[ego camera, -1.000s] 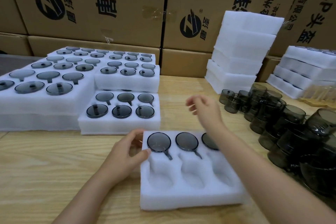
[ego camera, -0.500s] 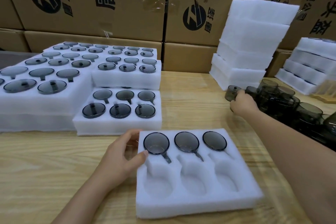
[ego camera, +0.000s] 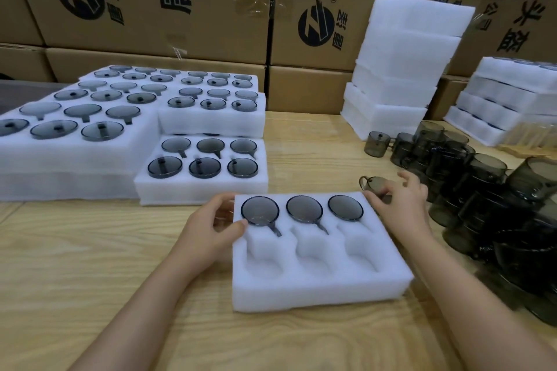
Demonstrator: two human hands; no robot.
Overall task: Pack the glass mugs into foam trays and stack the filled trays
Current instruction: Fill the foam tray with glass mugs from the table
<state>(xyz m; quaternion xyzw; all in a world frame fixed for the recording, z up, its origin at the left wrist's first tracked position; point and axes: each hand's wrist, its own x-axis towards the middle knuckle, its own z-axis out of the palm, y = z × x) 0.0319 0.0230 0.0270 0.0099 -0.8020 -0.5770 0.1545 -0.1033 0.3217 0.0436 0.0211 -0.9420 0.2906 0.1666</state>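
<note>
A white foam tray lies on the wooden table in front of me. Its far row holds three smoked glass mugs; the three near pockets are bare foam. My left hand grips the tray's far left corner, thumb on top beside the first mug. My right hand holds a smoked glass mug at the tray's far right corner, the mug's handle pointing left. The hand hides most of that mug.
Loose smoked mugs crowd the table at right. Filled foam trays are stacked at left and behind. A tall pile of foam trays stands at back right, another pile further right. Cardboard boxes wall the back.
My right hand reached to the loose mugs, took one, and has brought it back to the tray's far right corner. My left hand stayed on the tray.
</note>
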